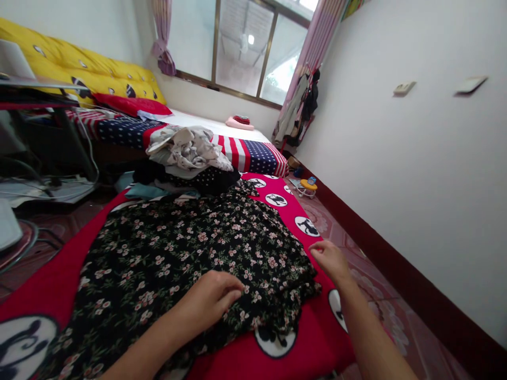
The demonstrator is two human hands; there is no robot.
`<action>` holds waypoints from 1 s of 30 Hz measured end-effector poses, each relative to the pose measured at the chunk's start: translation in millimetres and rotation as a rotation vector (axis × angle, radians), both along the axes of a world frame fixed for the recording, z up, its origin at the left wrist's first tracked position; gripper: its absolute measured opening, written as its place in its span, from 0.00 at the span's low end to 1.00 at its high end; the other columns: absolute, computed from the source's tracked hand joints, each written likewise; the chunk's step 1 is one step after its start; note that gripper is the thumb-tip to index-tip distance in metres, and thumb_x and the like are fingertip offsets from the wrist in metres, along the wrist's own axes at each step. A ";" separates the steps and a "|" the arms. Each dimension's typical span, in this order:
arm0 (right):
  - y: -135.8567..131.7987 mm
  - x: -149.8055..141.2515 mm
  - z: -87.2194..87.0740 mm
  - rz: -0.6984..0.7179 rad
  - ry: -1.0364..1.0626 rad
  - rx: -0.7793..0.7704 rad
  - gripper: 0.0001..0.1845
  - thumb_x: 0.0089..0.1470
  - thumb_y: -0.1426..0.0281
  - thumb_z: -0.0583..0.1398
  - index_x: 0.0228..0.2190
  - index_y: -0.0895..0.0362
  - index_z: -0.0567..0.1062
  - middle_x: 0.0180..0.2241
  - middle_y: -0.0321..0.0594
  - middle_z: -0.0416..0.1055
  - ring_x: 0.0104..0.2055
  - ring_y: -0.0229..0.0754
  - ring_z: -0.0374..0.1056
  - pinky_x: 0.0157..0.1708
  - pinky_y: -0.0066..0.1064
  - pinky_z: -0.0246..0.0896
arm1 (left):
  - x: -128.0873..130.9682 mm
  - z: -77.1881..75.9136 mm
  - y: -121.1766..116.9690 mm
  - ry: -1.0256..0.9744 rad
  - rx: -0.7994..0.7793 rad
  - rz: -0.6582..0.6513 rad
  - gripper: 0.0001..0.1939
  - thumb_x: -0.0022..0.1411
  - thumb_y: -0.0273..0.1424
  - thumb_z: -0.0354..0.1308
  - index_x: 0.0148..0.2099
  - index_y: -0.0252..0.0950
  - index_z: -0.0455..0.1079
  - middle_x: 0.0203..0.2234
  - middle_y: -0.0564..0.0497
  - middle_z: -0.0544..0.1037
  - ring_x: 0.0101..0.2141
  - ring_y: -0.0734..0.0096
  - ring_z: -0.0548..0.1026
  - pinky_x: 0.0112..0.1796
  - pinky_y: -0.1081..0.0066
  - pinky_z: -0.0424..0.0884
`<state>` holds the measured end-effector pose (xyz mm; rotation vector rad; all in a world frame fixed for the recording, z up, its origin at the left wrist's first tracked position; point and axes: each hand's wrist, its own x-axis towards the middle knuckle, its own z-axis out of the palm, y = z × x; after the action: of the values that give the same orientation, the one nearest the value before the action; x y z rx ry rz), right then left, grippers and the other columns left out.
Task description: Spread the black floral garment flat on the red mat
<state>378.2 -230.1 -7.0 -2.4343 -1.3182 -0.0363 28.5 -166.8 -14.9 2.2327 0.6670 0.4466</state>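
Note:
A black floral garment (190,248) with pink blossoms and green leaves is spread out before me, its near right part bunched into folds. Above its middle is my left hand (219,293), loosely bent, thumb a little apart from the fingers, no cloth lifted in it. My right hand (330,259) is beside the garment's right edge, over the red cover; its fingers are loosely curled and no cloth shows in them. Beneath the garment lies a red cover (222,359) with white cat medallions. At its far end rises a pile of crumpled clothes (190,150), grey-white on top.
Behind the pile stands a bed with a stars-and-stripes cover (253,153) and folded cloths (240,122). At left are a desk (51,111) and a round stool (19,237). A small yellow stool (308,184) stands by the right wall (415,158), near hanging clothes (299,108).

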 end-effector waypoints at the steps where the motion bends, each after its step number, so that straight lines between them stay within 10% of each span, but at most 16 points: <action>1: 11.9 0.8 0.6 -0.005 -0.002 0.030 0.14 0.50 0.67 0.56 0.31 0.54 0.81 0.37 0.43 0.77 0.38 0.45 0.71 0.36 0.31 0.59 | 11.5 -2.6 7.5 -0.051 0.054 0.037 0.13 0.62 0.25 0.50 0.38 0.38 0.77 0.33 0.51 0.80 0.35 0.69 0.76 0.38 0.72 0.70; 5: 60.0 3.0 -9.1 -0.018 0.021 0.046 0.15 0.52 0.69 0.55 0.37 0.54 0.80 0.38 0.41 0.78 0.41 0.43 0.72 0.39 0.29 0.60 | 54.5 -32.6 26.9 -0.026 0.176 0.187 0.22 0.61 0.22 0.51 0.57 0.34 0.69 0.56 0.40 0.70 0.55 0.59 0.70 0.55 0.61 0.65; 10: 102.9 9.7 -23.1 -0.050 0.058 -0.055 0.13 0.49 0.63 0.62 0.35 0.56 0.80 0.37 0.43 0.79 0.39 0.44 0.73 0.33 0.27 0.60 | 66.6 -64.2 26.9 0.139 0.351 0.043 0.30 0.61 0.43 0.57 0.65 0.49 0.59 0.68 0.45 0.51 0.66 0.48 0.46 0.63 0.45 0.44; 15: 125.2 21.1 -27.1 -0.084 0.067 -0.152 0.09 0.49 0.65 0.63 0.24 0.56 0.79 0.28 0.41 0.78 0.34 0.42 0.73 0.29 0.25 0.57 | 60.9 -66.7 24.9 0.170 0.387 0.014 0.30 0.63 0.50 0.52 0.65 0.55 0.56 0.69 0.48 0.45 0.67 0.48 0.43 0.62 0.42 0.45; 30: 225.0 8.9 -30.3 -0.136 0.147 -0.044 0.23 0.51 0.56 0.64 0.44 0.58 0.74 0.41 0.47 0.76 0.44 0.48 0.72 0.39 0.33 0.65 | 63.3 -77.1 27.7 0.149 0.344 -0.022 0.35 0.61 0.47 0.56 0.67 0.55 0.51 0.69 0.48 0.38 0.66 0.43 0.41 0.61 0.38 0.45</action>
<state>387.0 -5.1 -37.4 -2.5070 -1.1005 0.1353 91.8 -139.2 -92.0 2.6163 0.6829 0.4113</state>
